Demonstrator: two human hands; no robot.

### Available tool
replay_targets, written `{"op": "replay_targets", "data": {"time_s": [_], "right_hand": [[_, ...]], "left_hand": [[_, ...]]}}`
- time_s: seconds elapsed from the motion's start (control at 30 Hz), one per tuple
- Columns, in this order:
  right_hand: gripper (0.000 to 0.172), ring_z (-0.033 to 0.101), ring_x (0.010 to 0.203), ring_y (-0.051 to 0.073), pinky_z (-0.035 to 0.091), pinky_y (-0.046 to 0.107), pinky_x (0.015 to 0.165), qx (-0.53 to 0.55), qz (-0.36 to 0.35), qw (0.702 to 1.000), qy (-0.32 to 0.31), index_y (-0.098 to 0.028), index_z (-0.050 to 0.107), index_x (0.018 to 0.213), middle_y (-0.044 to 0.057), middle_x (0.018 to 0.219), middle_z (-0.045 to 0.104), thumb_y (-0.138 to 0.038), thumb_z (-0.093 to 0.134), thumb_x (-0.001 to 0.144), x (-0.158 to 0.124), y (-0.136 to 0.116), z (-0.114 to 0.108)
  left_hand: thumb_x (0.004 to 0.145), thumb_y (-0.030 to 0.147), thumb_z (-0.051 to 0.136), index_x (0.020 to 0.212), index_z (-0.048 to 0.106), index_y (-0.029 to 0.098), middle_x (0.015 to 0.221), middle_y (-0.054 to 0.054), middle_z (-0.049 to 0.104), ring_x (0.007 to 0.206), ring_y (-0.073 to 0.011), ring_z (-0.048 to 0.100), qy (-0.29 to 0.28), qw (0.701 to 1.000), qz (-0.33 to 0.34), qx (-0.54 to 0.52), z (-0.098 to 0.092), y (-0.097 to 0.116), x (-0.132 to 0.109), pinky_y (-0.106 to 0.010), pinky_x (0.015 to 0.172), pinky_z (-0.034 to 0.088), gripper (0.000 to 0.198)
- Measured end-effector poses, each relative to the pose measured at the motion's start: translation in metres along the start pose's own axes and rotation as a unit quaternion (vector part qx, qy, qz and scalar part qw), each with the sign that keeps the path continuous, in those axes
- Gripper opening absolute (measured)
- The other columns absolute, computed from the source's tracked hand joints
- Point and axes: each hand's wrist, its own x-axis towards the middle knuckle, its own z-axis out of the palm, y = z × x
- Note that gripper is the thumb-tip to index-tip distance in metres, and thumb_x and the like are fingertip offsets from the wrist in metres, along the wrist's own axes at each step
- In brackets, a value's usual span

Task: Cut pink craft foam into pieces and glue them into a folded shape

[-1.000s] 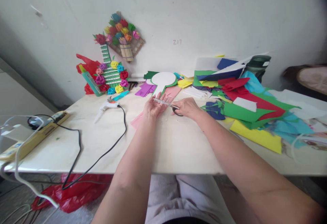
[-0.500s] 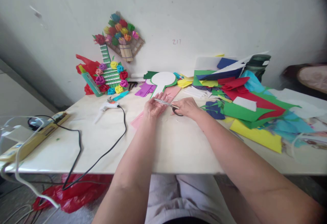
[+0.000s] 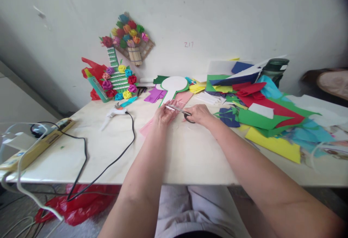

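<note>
My right hand [image 3: 199, 114] grips a pair of scissors [image 3: 188, 116] by the dark handles, its blades pointing left. The blade tips reach the fingers of my left hand [image 3: 164, 114], which is turned palm up with its fingers curled. A small white paper strip [image 3: 170, 108] shows at those fingers, beside the blades. Just beyond my hands lies a white round shape with a handle-like stem [image 3: 174, 84], edged in green. Pink paper [image 3: 146, 127] lies partly under my left hand.
A white glue gun [image 3: 115, 112] with a black cord lies left, near a power strip [image 3: 54, 136] and a glue bottle [image 3: 98, 88]. A guitar-shaped flower craft [image 3: 119, 80] leans at the back. Coloured sheets [image 3: 274, 142] and a dark bottle [image 3: 275, 69] crowd the right.
My left fingers have curled in more, and the white strip shows more clearly at them. The scissors have shifted very slightly; the other things stay put.
</note>
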Motion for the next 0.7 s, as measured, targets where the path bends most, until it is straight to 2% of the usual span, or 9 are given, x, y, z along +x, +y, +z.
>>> {"op": "replay_targets", "data": {"time_s": [0.13,0.3,0.5,0.6,0.7], "right_hand": [[0.032,0.06,0.077,0.017,0.034,0.024,0.06,0.041,0.088,0.995,0.04,-0.028,0.066,0.09,0.002,0.082,0.068,-0.049,0.047,0.075,0.0,0.005,0.006],[0.035,0.06,0.075,0.018,0.035,0.024,0.057,0.091,0.178,0.979,0.045,-0.025,0.067,0.088,0.004,0.081,0.068,-0.051,0.051,0.07,0.002,0.011,0.009],[0.028,0.06,0.072,0.015,0.036,0.021,0.055,0.207,0.139,0.967,0.044,-0.027,0.067,0.082,-0.001,0.077,0.068,-0.048,0.057,0.065,0.0,0.013,0.013],[0.028,0.059,0.06,0.012,0.036,0.02,0.053,0.253,0.123,0.96,0.009,-0.027,0.067,0.081,-0.003,0.069,0.066,-0.047,0.056,0.066,-0.001,0.015,0.017],[0.03,0.056,0.05,0.011,0.036,0.021,0.051,0.265,0.139,0.954,-0.021,-0.026,0.067,0.084,-0.004,0.065,0.065,-0.048,0.055,0.067,0.0,0.015,0.019]], "left_hand": [[0.088,0.022,0.031,0.091,0.054,0.012,0.098,-0.015,0.061,0.103,-0.0252,0.056,0.039,0.998,0.031,0.035,0.002,-0.001,0.0,-0.038,0.076,0.052,0.025],[0.087,0.024,0.038,0.081,0.056,0.012,0.089,-0.011,0.064,0.098,-0.0237,0.058,0.014,0.996,0.064,0.067,0.004,-0.003,-0.006,-0.038,0.078,0.05,0.023],[0.086,0.023,0.04,0.075,0.058,0.012,0.086,-0.009,0.064,0.093,-0.0203,0.06,-0.01,0.992,0.085,0.098,0.004,-0.004,-0.007,-0.036,0.081,0.048,0.024],[0.086,0.022,0.041,0.073,0.059,0.012,0.083,-0.009,0.065,0.089,-0.0184,0.061,0.001,0.99,0.094,0.106,0.003,-0.005,-0.006,-0.034,0.081,0.048,0.024],[0.085,0.022,0.044,0.072,0.059,0.012,0.08,-0.008,0.065,0.087,-0.0175,0.061,0.004,0.988,0.101,0.113,0.003,-0.005,-0.005,-0.033,0.081,0.048,0.022]]}}
